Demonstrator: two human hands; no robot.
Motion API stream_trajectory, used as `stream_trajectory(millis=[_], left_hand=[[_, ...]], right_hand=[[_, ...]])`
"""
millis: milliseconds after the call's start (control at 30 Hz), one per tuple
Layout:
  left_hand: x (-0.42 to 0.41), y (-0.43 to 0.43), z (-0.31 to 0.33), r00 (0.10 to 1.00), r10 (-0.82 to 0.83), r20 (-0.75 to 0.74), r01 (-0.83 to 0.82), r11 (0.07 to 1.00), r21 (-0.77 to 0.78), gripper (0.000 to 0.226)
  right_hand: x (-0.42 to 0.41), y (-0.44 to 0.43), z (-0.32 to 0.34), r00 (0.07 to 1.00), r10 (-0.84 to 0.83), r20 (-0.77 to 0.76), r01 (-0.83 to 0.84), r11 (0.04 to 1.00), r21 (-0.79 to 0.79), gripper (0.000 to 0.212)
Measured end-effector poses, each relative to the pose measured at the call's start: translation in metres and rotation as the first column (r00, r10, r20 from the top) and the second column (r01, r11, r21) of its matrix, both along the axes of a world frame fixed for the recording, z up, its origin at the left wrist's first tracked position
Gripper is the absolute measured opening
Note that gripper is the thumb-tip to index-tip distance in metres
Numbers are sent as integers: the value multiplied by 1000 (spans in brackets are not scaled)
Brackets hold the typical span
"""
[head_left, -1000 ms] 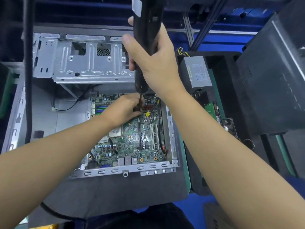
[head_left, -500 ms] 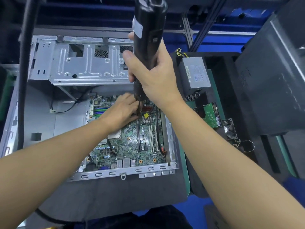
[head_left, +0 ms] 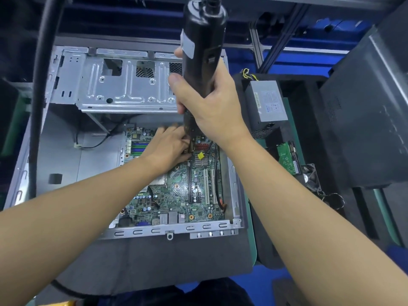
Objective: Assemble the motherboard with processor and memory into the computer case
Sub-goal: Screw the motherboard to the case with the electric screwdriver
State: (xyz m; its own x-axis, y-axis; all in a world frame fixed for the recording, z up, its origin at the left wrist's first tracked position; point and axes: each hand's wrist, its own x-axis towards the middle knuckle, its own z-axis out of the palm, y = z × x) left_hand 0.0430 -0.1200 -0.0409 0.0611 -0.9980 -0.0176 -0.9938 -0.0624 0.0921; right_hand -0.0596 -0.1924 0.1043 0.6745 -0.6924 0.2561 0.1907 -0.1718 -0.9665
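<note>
Wrapping right grip tight round the upright screwdriver; pinching its bit down low with left grip, over the motherboard in the case.

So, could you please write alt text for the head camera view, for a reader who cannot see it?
A person's right hand grips a black electric screwdriver upright over a green motherboard lying in an open metal computer case, while the left hand pinches its bit. A grey power supply sits to the right.
</note>
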Motion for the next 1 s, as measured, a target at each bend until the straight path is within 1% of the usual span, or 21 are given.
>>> stream_trajectory(millis=[100,233,333,400,433,500,567,600,667,767,867,1000], left_hand=[[-1,0,0,1000,5,14,-5,1000,-15,23],[-2,-1,-1,999,24,33,-24,1000,9,26],[-2,-1,-2,999,54,3,-54,998,13,26],[1,3,-2,999,20,-47,-19,1000,17,27],[5,6,-3,997,-10,-73,11,1000,10,30],[13,13,-2,995,-34,-93,33,999,-10,45],[20,16,-2,992,23,-127,-21,1000,14,61],[23,17,-2,989,52,-142,-48,998,31,64],[27,19,-4,986,75,-146,-71,997,33,62],[29,21,-8,982,94,-167,-93,996,16,56],[29,21,-10,979,101,-178,-101,995,8,55],[30,20,-9,979,111,-173,-110,994,18,54]], right_hand=[[0,0,-1,1000,-14,0,14,1000,8,23],[0,0,-3,1000,-22,-1,22,1000,4,23],[0,0,-4,1000,4,-11,-4,1000,17,23],[-2,0,-3,999,37,-28,-36,999,31,24],[-2,-1,-3,998,54,-42,-53,998,34,24],[-3,-1,-2,993,90,-77,-87,996,38,23],[-2,0,0,988,114,-106,-110,993,41,21],[-1,1,0,987,114,-113,-110,993,39,23],[0,3,1,989,97,-116,-94,995,31,24],[-2,3,-1,989,89,-114,-85,996,38,20],[-4,4,-3,990,93,-109,-89,995,41,22],[-3,3,-2,991,76,-114,-68,995,71,19]])
